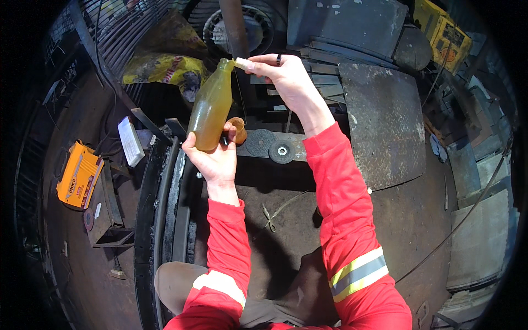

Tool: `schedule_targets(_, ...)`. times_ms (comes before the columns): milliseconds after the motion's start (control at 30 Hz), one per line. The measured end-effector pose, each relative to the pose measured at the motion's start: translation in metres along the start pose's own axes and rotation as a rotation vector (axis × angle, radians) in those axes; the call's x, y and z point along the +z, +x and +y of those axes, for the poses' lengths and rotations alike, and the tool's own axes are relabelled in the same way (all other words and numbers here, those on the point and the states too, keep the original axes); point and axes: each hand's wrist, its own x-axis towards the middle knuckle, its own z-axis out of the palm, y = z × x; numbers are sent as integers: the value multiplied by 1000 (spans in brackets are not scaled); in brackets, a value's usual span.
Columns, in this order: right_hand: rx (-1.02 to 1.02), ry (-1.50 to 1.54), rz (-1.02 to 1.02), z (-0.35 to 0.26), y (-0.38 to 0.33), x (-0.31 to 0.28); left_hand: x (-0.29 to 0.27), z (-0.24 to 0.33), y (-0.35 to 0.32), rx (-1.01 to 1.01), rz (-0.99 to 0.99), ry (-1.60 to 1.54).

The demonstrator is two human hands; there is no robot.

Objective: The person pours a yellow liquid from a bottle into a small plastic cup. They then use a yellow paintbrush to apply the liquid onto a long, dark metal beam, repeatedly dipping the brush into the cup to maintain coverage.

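Bottle [212,107], yellowish and tilted, is held up in front of the person, neck pointing up and slightly right. The left hand [212,164] is wrapped around its lower end. Thumb and fingers of the right hand [289,80] pinch a pale stopper [242,64] at the bottle's mouth; whether it sits inside cannot be told. Below and right, two dark discs [281,152] lie on a metal bar [300,149], near a large plate [385,126].
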Motion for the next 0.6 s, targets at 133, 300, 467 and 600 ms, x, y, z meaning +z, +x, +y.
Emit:
schedule_targets(133,-7,-103,-34,-8,-2,-9,-4,5,0,1,-7,43)
schedule_targets(300,-42,-240,-72,-11,-4,-9,-19,11,3,-12,-3,125)
schedule_targets(467,-109,-353,-163,-19,0,-22,-18,15,1,-12,31,193)
schedule_targets(600,-107,-574,-188,-35,-6,-23,-22,22,2,-29,12,262)
